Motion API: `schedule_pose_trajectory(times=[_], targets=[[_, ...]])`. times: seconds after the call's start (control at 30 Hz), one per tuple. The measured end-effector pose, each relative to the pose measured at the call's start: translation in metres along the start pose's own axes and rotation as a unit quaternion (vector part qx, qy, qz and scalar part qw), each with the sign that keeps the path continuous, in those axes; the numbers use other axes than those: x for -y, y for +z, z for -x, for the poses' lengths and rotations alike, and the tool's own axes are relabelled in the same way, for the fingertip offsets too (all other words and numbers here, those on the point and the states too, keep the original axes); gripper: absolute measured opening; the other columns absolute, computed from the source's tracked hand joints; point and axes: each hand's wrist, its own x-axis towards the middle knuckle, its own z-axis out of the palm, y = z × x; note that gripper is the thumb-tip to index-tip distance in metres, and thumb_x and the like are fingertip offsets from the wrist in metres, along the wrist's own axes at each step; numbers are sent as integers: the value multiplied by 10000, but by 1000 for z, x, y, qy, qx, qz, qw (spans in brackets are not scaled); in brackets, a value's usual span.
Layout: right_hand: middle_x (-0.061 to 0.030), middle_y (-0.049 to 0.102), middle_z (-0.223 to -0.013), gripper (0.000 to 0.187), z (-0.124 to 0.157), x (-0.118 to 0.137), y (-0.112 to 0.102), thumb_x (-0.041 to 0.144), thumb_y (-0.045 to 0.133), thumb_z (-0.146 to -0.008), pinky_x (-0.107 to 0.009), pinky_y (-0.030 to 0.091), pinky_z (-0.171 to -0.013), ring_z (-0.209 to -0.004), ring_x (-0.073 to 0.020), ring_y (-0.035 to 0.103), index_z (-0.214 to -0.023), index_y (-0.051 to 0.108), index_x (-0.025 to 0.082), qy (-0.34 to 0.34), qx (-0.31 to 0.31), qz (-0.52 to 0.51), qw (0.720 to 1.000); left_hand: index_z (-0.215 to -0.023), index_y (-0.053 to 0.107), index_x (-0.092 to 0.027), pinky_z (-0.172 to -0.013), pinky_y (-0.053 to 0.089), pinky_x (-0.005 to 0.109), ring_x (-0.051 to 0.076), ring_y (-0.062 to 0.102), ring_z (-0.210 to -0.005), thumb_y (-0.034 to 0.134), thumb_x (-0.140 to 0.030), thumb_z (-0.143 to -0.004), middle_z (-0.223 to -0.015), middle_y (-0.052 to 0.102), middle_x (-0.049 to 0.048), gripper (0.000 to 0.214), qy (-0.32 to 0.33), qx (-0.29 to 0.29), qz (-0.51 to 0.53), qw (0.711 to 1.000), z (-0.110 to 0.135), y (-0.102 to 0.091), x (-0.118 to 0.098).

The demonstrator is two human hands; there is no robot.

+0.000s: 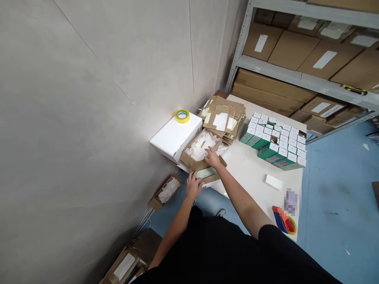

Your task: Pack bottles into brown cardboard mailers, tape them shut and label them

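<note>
A small open cardboard box point(211, 178) at the table's near edge holds a pale green box point(206, 172). My left hand point(194, 186) grips the left end of this cardboard box, fingers curled over its edge. Just beyond stands a second cardboard box point(187, 159), filled with crumpled white packing paper point(203, 145). My right hand point(212, 157) reaches over the near side of that second box, fingers stretched toward the paper and apart. Nothing shows in the right hand; whether its fingertips touch the paper I cannot tell.
A white box point(177, 136) carries a yellow tape roll point(182, 115). Flattened cardboard point(225, 114) is stacked behind. Rows of green-and-white boxes point(278, 144), a small white box point(273, 182) and a tape dispenser point(284, 221) occupy the table's right. Another paper-filled box point(166, 191) sits low at left.
</note>
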Motion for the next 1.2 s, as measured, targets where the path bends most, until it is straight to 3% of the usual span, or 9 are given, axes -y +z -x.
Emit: schedule_pose_trajectory(times=[0.07, 0.17, 0.33, 0.4, 0.5, 0.63, 0.9, 1.07, 1.2], targets=[[-158, 466, -1619, 556, -22, -1, 11, 112, 659, -830, -464, 416, -1217, -1462, -317, 491, -1383, 665, 168, 5, 38, 36, 999, -931, 761, -242, -1137, 420, 587, 402, 344, -1519, 676, -319, -930, -1627, 468, 84, 115, 22, 10, 1, 1000, -3, -2, 7], [-137, 489, -1608, 624, -48, -2, 25, 26, 682, -764, -491, 398, -1220, -1399, -332, 552, -1364, 690, 201, 6, 92, 83, 992, -899, 754, -245, -1120, 428, 576, 393, 344, -1517, 687, -292, -922, -1625, 476, 63, 85, 48, 26, 7, 998, -5, -4, 15], [-89, 259, -1746, 824, -74, 6, 45, 23, 732, -739, -466, 501, -1104, -1395, -368, 541, -1503, 584, 292, 9, 198, 193, 961, -910, 747, -246, -1097, 438, 562, 375, 332, -1522, 665, -285, -944, -1623, 480, 53, 96, 67, 26, 15, 997, -6, -1, 23], [-58, 265, -1747, 700, -81, 10, 50, 77, 720, -791, -432, 516, -1081, -1382, -355, 546, -1453, 638, 288, -1, 231, 235, 944, -910, 745, -244, -1095, 438, 556, 368, 334, -1520, 670, -277, -943, -1618, 484, 48, 88, 73, 24, 17, 997, -6, 0, 24], [-57, 442, -1665, 387, -87, 16, 54, 157, 616, -909, -407, 509, -1083, -1338, -332, 572, -1250, 780, 233, -10, 229, 259, 938, -909, 748, -245, -1107, 430, 549, 360, 349, -1509, 693, -259, -925, -1615, 488, 40, 59, 76, 24, 22, 997, -6, -1, 25], [-71, 561, -1574, 336, -86, 18, 50, 206, 530, -986, -440, 500, -1080, -1316, -347, 575, -1147, 824, 213, -19, 191, 260, 946, -916, 755, -245, -1120, 416, 549, 354, 355, -1503, 701, -249, -916, -1614, 489, 46, 54, 77, 25, 29, 996, -4, -2, 25], [-84, 709, -1388, 365, -57, 3, 24, 119, 549, -972, -431, 525, -1077, -1264, -276, 621, -1199, 807, 242, -70, 3, 156, 985, -933, 762, -244, -1126, 402, 564, 361, 334, -1510, 682, -270, -921, -1621, 484, 50, 86, 95, 23, 23, 995, -2, 8, 18], [-79, 761, -1258, 360, -23, -6, -2, 106, 557, -968, -425, 542, -1055, -1186, -252, 672, -1189, 801, 251, -98, -87, 95, 987, -935, 764, -246, -1106, 426, 559, 371, 347, -1510, 675, -272, -922, -1610, 500, 50, 93, 104, 3, -2, 995, 2, 14, -2], [-77, 768, -1216, 337, 22, -21, -31, 128, 526, -991, -396, 546, -1036, -1155, -241, 683, -1154, 796, 247, -89, -167, 72, 979, -948, 775, -244, -1105, 441, 563, 384, 364, -1508, 659, -293, -936, -1603, 509, 65, 126, 114, -1, -18, 993, 5, 24, -23]])
